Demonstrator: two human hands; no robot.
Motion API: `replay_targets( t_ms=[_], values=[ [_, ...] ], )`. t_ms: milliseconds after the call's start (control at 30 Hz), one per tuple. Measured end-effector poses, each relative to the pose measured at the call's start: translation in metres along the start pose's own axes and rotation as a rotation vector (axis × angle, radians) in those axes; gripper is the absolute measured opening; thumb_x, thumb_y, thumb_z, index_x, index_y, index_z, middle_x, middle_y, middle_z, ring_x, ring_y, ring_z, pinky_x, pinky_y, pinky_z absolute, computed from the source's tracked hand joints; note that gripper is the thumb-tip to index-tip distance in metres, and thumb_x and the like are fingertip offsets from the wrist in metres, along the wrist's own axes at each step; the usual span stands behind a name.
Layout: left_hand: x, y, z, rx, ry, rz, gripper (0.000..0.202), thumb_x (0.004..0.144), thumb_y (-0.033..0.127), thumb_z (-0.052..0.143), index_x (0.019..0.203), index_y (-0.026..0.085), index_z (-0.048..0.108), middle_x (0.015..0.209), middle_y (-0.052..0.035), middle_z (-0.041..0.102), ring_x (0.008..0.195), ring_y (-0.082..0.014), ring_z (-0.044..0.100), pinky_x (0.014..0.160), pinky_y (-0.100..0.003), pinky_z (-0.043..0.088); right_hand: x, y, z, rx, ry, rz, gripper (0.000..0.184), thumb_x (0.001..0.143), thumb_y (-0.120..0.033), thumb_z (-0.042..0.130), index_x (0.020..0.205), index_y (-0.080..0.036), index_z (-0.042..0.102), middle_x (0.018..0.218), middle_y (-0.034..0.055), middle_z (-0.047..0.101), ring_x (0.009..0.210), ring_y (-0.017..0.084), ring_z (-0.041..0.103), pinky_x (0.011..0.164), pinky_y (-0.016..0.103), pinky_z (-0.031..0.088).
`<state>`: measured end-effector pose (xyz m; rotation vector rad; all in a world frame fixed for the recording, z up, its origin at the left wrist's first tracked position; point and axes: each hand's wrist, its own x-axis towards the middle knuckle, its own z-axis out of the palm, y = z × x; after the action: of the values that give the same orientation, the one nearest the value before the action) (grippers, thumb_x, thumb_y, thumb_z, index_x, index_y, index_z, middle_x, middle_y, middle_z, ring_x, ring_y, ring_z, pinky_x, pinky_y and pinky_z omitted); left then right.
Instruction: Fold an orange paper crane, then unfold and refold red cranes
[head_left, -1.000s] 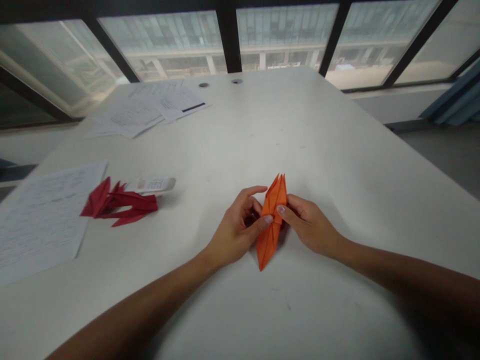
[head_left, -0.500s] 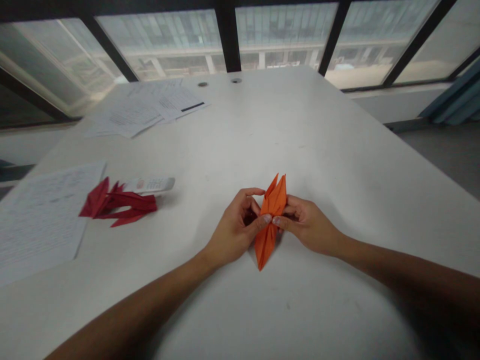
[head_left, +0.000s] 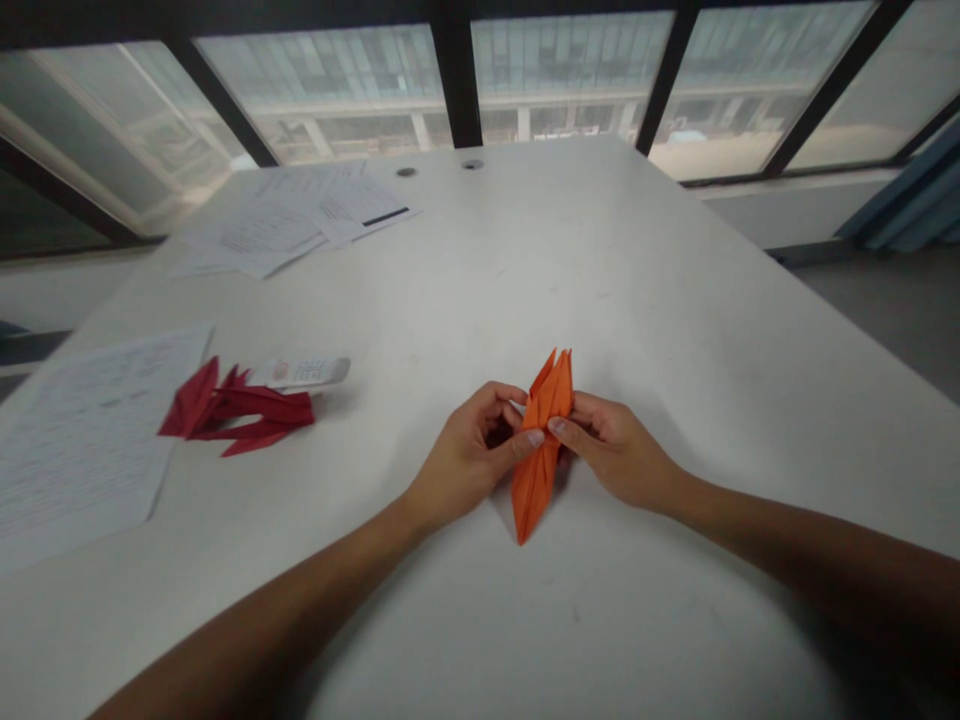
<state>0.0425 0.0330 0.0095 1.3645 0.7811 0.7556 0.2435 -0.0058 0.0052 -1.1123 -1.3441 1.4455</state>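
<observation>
Between the left hand point(head_left: 469, 460) and right hand point(head_left: 615, 450), a pointy orange origami piece point(head_left: 535, 480) of creased paper runs long, one tip pointing away, one back toward the person. Both hands pinch it just above the smooth white table point(head_left: 600, 280). A red origami piece point(head_left: 232, 410) lies well off to the left.

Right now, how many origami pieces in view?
2: an orange origami piece held between the left hand and right hand, and a red origami piece lying on the table, left of them.

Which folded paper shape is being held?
The orange origami figure, pinched between the left hand and right hand; the red origami figure lies untouched on the table.
</observation>
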Motion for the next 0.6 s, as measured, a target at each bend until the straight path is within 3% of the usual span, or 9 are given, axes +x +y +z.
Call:
replay_targets(
  t_ms=[100,233,300,367,433,500,600],
  values=[
    [-0.0004,0.0017,0.0002,-0.017,-0.01,-0.003,0.031,0.095,0.037,0.071,0.118,0.021,0.057,0.08,0.003,0.061,0.069,-0.0099,0.057,0.064,-0.022,0.044,0.0002,0.0003,0.0006,0.009,0.0,0.016,0.023,0.1,-0.035,0.062,0.117,-0.02,0.065,0.091,0.0022,0.072,0.081,0.016,0.067,0.071,0.028,0.051],
    [-0.001,0.0011,0.0019,-0.068,0.046,0.033,0.049,0.096,0.033,0.069,0.14,0.031,0.047,0.078,0.0056,0.058,0.066,-0.0094,0.054,0.061,-0.021,0.043,-0.0017,0.0045,0.0022,0.099,0.089,-0.011,0.061,0.096,-0.035,0.069,0.149,-0.03,0.039,0.081,-0.0039,0.069,0.07,0.015,0.065,0.067,0.028,0.053],
    [-0.0008,-0.0005,0.0022,-0.036,0.088,0.074,0.037,0.097,0.033,0.067,0.133,0.029,0.057,0.082,0.004,0.058,0.068,-0.009,0.053,0.061,-0.021,0.044,-0.0034,0.007,0.0029,0.12,0.097,-0.082,0.07,0.095,-0.033,0.071,0.153,-0.035,0.032,0.089,-0.0032,0.069,0.074,0.015,0.066,0.07,0.03,0.056],
    [-0.0007,-0.0021,0.002,0.031,0.117,0.11,0.018,0.098,0.033,0.065,0.114,0.024,0.066,0.087,0.001,0.062,0.073,-0.0094,0.055,0.064,-0.02,0.046,-0.005,0.0088,0.0026,0.045,0.065,-0.164,0.061,0.096,-0.031,0.07,0.149,-0.037,0.04,0.101,0.0,0.07,0.081,0.016,0.068,0.075,0.032,0.057],
    [-0.001,-0.0032,0.0017,0.08,0.13,0.132,0.014,0.099,0.033,0.064,0.103,0.02,0.068,0.092,-0.0015,0.065,0.079,-0.0104,0.058,0.068,-0.021,0.048,-0.006,0.0095,0.0015,-0.12,0.047,-0.236,0.038,0.096,-0.028,0.068,0.133,-0.033,0.058,0.107,0.0027,0.07,0.088,0.017,0.068,0.08,0.033,0.056],
    [-0.0019,-0.0035,0.0014,0.091,0.119,0.131,0.014,0.097,0.032,0.066,0.104,0.02,0.068,0.095,-0.003,0.067,0.084,-0.012,0.061,0.074,-0.022,0.05,-0.0061,0.0095,0.0003,-0.236,0.061,-0.273,0.022,0.095,-0.026,0.068,0.117,-0.029,0.068,0.108,0.0041,0.07,0.093,0.019,0.068,0.084,0.034,0.055],
    [-0.0037,-0.0035,0.0009,0.054,0.067,0.101,0.027,0.09,0.028,0.074,0.115,0.021,0.066,0.103,-0.0049,0.066,0.093,-0.0156,0.063,0.078,-0.026,0.053,-0.0056,0.0094,-0.0003,-0.216,0.092,-0.256,0.025,0.091,-0.019,0.07,0.114,-0.027,0.07,0.113,0.005,0.07,0.1,0.021,0.068,0.089,0.036,0.056]
  ],
)
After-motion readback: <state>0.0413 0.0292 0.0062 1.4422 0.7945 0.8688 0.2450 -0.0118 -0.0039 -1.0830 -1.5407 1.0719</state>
